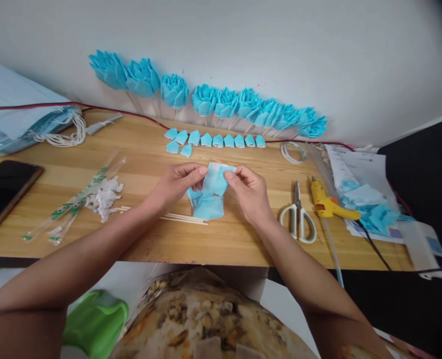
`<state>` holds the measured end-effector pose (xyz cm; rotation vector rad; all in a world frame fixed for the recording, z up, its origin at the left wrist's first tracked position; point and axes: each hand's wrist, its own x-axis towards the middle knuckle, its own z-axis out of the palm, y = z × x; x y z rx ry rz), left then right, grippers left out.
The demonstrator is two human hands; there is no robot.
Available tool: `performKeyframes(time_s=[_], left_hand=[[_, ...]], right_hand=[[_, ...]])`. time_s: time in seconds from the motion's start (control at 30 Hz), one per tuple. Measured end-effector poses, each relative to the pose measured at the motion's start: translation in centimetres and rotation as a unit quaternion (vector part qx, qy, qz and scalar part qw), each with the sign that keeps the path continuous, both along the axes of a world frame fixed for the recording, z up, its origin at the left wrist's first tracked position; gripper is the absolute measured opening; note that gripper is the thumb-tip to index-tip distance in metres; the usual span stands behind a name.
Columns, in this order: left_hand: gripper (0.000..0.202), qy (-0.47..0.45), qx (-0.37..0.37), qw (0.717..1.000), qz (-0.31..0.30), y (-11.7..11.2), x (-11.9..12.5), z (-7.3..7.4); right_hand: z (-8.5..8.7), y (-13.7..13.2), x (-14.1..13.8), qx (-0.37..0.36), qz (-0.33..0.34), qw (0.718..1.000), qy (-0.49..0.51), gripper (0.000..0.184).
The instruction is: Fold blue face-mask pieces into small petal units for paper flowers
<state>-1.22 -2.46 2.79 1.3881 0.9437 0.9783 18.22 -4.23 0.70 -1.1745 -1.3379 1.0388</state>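
A small light-blue fabric piece [217, 180] is stretched upright between my hands, above the table. My left hand [185, 180] pinches its left edge between thumb and fingers. At its upper right corner, my right hand [249, 192] grips it with thumb and forefinger. More blue fabric pieces [208, 208] lie right beneath it, partly covered. Thin wooden sticks [183, 218] run under these pieces and pass behind my left forearm. Beyond my hands, several folded blue petals [217, 140] are set out in a row, with two more in front at the left.
Finished blue fabric flowers [206, 99] on sticks lean along the wall. To the right are scissors [298, 214], a yellow glue gun [328, 202], a tape roll [293, 152] and blue scraps [378, 214]. Leftward lie white paper bits [105, 197], plastic wrappers [73, 203] and a phone [7, 192].
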Motion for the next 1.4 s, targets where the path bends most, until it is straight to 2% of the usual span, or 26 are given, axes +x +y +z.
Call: performKeyframes(time_s=[0.13, 0.3, 0.57, 0.87, 1.1, 1.2, 1.4], left_hand=[[0.033, -0.018, -0.012, 0.999, 0.025, 0.06, 0.11, -0.13], [0.035, -0.013, -0.022, 0.999, 0.048, 0.01, 0.08, -0.21], [0.032, -0.021, -0.018, 0.999, 0.046, -0.09, 0.09, -0.22], [0.037, -0.027, -0.018, 0.999, 0.032, 0.05, 0.04, -0.09], [0.041, -0.066, -0.008, 0.995, 0.069, 0.23, -0.32, -0.77], [0.044, -0.053, -0.012, 0.997, 0.061, 0.04, -0.37, -0.72], [0.032, -0.06, -0.016, 0.997, 0.048, -0.15, -0.04, -0.23]], right_hand=[[-0.1, -0.12, 0.03, 0.014, 0.005, 1.0, -0.013, 0.032], [-0.16, -0.16, 0.05, 0.015, -0.007, 0.999, -0.03, 0.034], [-0.1, -0.22, 0.1, 0.026, -0.022, 0.999, -0.034, 0.036], [0.1, -0.01, 0.1, 0.019, 0.008, 1.0, 0.021, 0.033], [0.5, -0.01, 0.55, 0.036, -0.027, 0.999, 0.006, 0.031], [0.44, 0.18, 0.8, 0.036, -0.043, 0.998, 0.005, 0.034], [0.34, 0.55, 0.88, 0.001, -0.023, 0.996, 0.085, 0.033]])
